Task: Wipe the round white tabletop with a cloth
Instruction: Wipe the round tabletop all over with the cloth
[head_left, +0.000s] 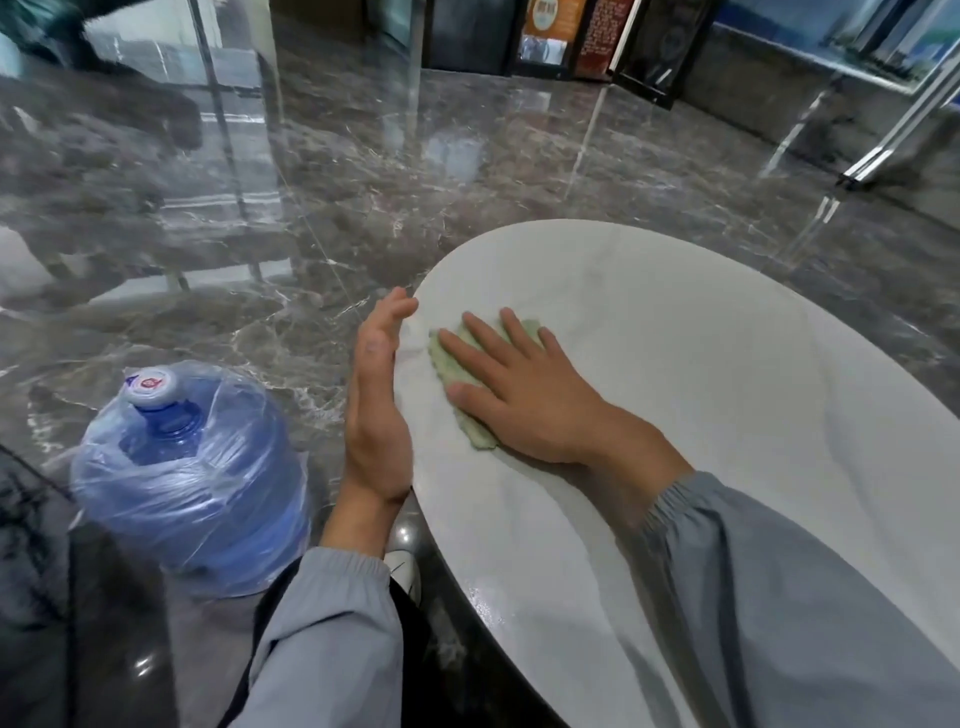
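A polished dark marble floor (467, 171) with pale veins fills the room and mirrors the glass panels and metal frames that stand on it. A round white counter (701, 322) with faint grey streaks takes up the right half of the view.

A small pale green cloth (475, 431) lies flat on the counter near its left edge. The right hand (524, 395) rests on top of it, palm down, fingers straight and spread, thumb out to the side, pressing the cloth onto the surface. Most of the cloth is covered by the hand; its wavy edge shows beyond the fingertips and below the thumb.

The left hand (376, 410) stands on its side along the counter's rim just left of the cloth, fingers straight and held together, palm turned toward the counter and holding nothing. Whether it touches the rim cannot be told. Both arms wear light grey sleeves (779, 597) with elastic cuffs.

On the floor left of the counter stands a large blue water bottle (208, 483) wrapped in clear plastic, with a white cap (153, 387). A white shoe (402, 569) shows below the left wrist. Poster stands (571, 36) line the far wall.
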